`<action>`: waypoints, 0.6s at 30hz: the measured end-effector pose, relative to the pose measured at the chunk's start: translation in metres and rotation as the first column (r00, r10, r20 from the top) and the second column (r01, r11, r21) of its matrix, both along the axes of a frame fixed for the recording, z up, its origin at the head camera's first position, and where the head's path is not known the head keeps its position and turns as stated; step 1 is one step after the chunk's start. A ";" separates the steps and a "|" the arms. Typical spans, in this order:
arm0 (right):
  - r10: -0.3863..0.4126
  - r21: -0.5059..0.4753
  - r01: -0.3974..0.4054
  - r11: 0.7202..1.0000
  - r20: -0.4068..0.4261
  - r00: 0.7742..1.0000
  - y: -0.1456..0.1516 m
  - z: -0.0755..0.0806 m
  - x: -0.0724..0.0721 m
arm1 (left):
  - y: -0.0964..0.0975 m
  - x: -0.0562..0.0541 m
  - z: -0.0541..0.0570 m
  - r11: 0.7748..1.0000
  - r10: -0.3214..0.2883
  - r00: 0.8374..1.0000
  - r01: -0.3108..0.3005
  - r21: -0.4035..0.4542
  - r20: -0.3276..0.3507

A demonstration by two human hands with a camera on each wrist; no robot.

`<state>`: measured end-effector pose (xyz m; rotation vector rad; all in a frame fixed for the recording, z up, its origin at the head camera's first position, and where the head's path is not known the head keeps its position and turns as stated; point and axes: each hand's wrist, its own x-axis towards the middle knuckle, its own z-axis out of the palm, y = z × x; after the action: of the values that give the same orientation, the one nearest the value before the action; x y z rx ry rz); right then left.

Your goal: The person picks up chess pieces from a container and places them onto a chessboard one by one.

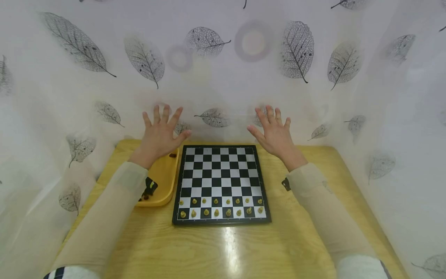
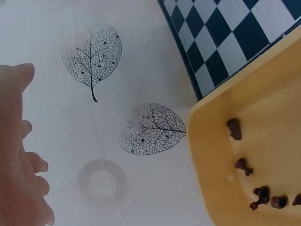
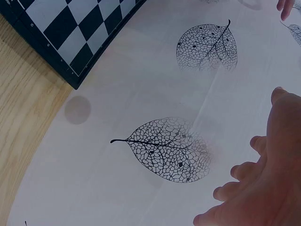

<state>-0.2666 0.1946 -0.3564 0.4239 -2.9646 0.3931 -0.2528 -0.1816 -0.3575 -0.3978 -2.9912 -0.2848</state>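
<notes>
Both hands are raised with fingers spread and hold nothing. In the head view the left hand (image 1: 158, 133) hovers over the far end of a yellow tray (image 1: 170, 186). Across from it the right hand (image 1: 277, 137) is held up beyond the board's far right corner. Between the forearms lies a black-and-white chessboard (image 1: 220, 170). Two rows of small gold chess pieces (image 1: 216, 212) stand along its near side. Several dark brown chess pieces (image 2: 262, 194) lie loose in the tray in the left wrist view; the left forearm hides part of the tray in the head view.
The board and tray rest on a light wooden table (image 1: 195, 248). A whitish curtain (image 1: 223, 85) printed with dark leaves rises behind the table and along both sides. A dark wrist strap (image 1: 286, 184) shows at the right sleeve.
</notes>
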 end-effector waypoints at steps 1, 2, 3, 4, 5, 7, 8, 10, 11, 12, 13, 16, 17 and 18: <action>0.000 -0.002 0.000 1.000 0.002 1.000 0.000 -0.001 0.000 | 0.000 0.000 0.000 1.000 0.001 1.000 -0.001 0.002 0.003; 0.000 -0.003 0.000 1.000 0.004 1.000 0.000 -0.001 0.000 | -0.001 0.000 -0.001 1.000 0.001 1.000 -0.001 0.002 0.005; 0.001 -0.005 -0.001 1.000 0.005 1.000 0.000 -0.002 0.000 | -0.001 -0.001 -0.001 1.000 0.001 1.000 -0.001 0.003 0.006; 0.001 -0.008 0.000 1.000 0.006 1.000 0.000 -0.003 0.000 | -0.001 -0.001 -0.001 1.000 0.002 1.000 -0.002 0.005 0.009; 0.001 -0.011 -0.001 1.000 0.006 1.000 0.001 -0.004 -0.001 | -0.001 -0.001 -0.001 1.000 0.002 1.000 -0.002 0.007 0.011; 0.003 -0.018 -0.003 1.000 0.006 1.000 0.001 -0.006 -0.001 | -0.001 0.000 -0.001 1.000 -0.002 1.000 0.001 0.008 0.016; 0.003 -0.018 -0.003 1.000 0.007 1.000 0.001 -0.007 -0.001 | -0.001 0.000 -0.001 1.000 -0.004 1.000 0.004 0.009 0.016; 0.004 -0.018 -0.003 1.000 0.010 1.000 0.002 -0.010 -0.001 | -0.001 0.000 -0.001 1.000 -0.008 1.000 0.007 0.009 0.015; 0.004 -0.016 -0.004 1.000 0.011 1.000 0.002 -0.011 -0.001 | -0.001 0.000 -0.002 1.000 -0.009 1.000 0.008 0.008 0.014; 0.005 -0.014 -0.005 1.000 0.013 1.000 0.002 -0.013 -0.001 | -0.001 0.000 -0.003 1.000 -0.009 1.000 0.009 0.009 0.012; 0.005 -0.012 -0.005 1.000 0.016 1.000 0.002 -0.014 -0.001 | -0.001 0.000 -0.004 1.000 -0.009 1.000 0.009 0.011 0.010; 0.006 -0.018 -0.005 1.000 0.017 1.000 0.002 -0.018 -0.002 | -0.002 0.001 -0.006 1.000 -0.005 1.000 0.005 0.021 0.003; 0.007 -0.025 -0.007 1.000 0.017 1.000 0.002 -0.019 -0.001 | -0.003 0.002 -0.007 1.000 -0.005 1.000 0.005 0.025 0.001; 0.009 -0.029 -0.008 1.000 0.020 1.000 0.003 -0.021 -0.001 | -0.003 0.002 -0.007 1.000 -0.004 1.000 0.004 0.030 0.001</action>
<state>-0.2680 0.1972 -0.3773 0.4323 -2.9733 0.4431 -0.2506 -0.1848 -0.3646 -0.4004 -2.9840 -0.3293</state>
